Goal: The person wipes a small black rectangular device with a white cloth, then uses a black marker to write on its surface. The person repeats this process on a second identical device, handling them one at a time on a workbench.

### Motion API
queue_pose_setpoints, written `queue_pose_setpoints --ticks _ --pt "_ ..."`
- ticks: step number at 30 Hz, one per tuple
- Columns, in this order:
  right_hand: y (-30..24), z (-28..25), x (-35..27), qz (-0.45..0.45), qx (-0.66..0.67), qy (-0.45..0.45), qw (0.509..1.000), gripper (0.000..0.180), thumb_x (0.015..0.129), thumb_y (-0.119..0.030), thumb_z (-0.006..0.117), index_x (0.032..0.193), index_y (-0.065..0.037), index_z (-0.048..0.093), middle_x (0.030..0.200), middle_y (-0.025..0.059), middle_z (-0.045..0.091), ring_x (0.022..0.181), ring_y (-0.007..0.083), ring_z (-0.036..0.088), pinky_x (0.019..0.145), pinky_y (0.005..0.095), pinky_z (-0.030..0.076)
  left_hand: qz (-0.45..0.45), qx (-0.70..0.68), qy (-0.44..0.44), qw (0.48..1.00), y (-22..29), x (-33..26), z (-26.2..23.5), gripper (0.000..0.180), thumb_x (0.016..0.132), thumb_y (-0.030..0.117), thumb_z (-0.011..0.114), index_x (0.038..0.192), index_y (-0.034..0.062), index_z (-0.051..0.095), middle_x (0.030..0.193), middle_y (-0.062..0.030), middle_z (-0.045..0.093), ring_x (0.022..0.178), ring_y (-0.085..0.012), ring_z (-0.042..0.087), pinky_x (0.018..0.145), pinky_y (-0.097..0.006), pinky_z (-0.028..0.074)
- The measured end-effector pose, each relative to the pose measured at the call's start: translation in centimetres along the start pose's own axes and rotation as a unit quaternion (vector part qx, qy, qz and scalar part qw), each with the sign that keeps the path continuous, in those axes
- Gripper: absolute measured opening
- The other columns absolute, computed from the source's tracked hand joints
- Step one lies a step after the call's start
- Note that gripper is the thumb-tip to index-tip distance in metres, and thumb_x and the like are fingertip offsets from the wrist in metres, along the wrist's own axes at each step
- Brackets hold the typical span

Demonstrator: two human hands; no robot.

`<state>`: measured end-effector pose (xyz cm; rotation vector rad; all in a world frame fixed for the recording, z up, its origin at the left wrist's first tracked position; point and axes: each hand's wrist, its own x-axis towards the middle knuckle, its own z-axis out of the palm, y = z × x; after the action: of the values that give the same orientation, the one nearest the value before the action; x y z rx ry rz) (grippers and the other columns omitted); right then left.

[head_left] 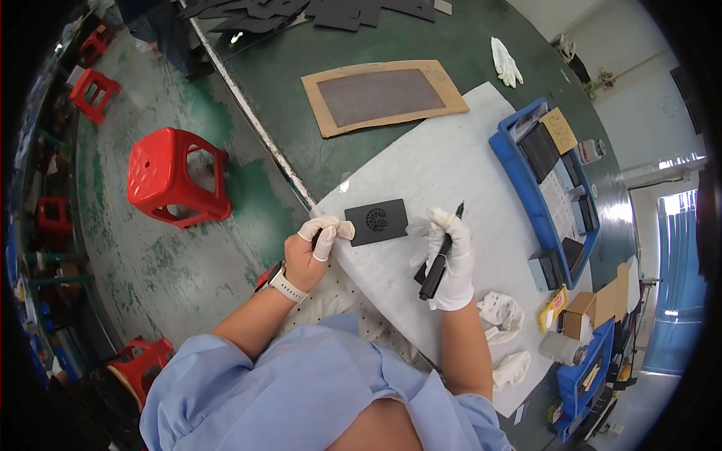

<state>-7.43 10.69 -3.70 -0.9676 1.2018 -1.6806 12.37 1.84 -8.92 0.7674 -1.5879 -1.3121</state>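
A flat black rectangular plate [391, 213] with a round dark tree-like emblem is between my hands above the white cloth. My left hand [308, 255] wears white finger cots; its fingers are curled, and one fingertip meets the plate's left edge. A small dark bit shows between those fingers, too hidden to name. In a white glove, my right hand [453, 267] is closed around a black marker pen [436, 274], its tip pointing away from me. Its fingertips are close to the plate's right edge; whether they touch I cannot tell. Another dark edge shows beside the palm.
White cloth [481, 165] covers part of the green table. A blue tray [519, 180] of dark boxes stands right, near crumpled white gloves [500, 316]. Farther off lie a brown-framed dark panel [312, 94] and black sheets [338, 13]. A red stool [154, 169] stands left.
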Motion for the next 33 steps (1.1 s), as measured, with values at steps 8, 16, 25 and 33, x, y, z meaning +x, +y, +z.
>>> queue_pose_setpoints --ticks 8,16,25,33 --pt "0.8 0.5 0.9 -0.14 -0.331 -0.112 0.926 0.036 0.086 0.006 0.053 0.119 -0.006 0.053 0.083 0.0069 0.059 0.071 0.018 0.058 0.07 0.0301 0.051 0.003 0.021 0.021 1.0 -0.8 -0.1 0.3 0.018 0.096 0.014 0.05 0.102 -0.0001 0.058 0.083 -0.0081 0.069 0.055 -0.0051 0.05 0.051 -0.022 0.043" --pt "0.3 0.7 0.0 -0.063 -0.123 0.027 0.99 0.035 0.086 0.001 0.055 0.12 -0.008 0.054 0.086 0.001 0.055 0.081 0.0147 0.056 0.077 0.0281 0.048 0.004 -0.002 0.025 1.0 -0.6 -0.1 0.4 0.018 0.096 0.015 0.05 0.101 0.0005 0.059 0.079 -0.0064 0.068 0.052 -0.0045 0.048 0.048 -0.021 0.041" --pt "0.4 -0.9 0.8 -0.087 -0.31 0.02 0.947 0.046 0.08 0.008 0.047 0.125 -0.003 0.048 0.106 0.0159 0.059 0.093 0.0247 0.062 0.079 0.0334 0.052 0.003 0.001 0.018 1.0 -0.6 -0.1 0.3 0.019 0.096 0.016 0.048 0.102 0.0005 0.058 0.08 -0.0068 0.067 0.054 -0.0057 0.05 0.048 -0.021 0.042" --pt "0.1 -0.9 0.8 -0.062 -0.122 0.113 0.984 0.033 0.096 -0.005 0.039 0.129 -0.003 0.045 0.115 0.0127 0.053 0.101 0.0223 0.058 0.086 0.0369 0.051 0.009 -0.025 -0.004 1.0 0.0 0.2 0.2 0.016 0.096 0.011 0.048 0.102 -0.0017 0.056 0.085 -0.0125 0.069 0.073 -0.0147 0.064 0.067 -0.028 0.051"
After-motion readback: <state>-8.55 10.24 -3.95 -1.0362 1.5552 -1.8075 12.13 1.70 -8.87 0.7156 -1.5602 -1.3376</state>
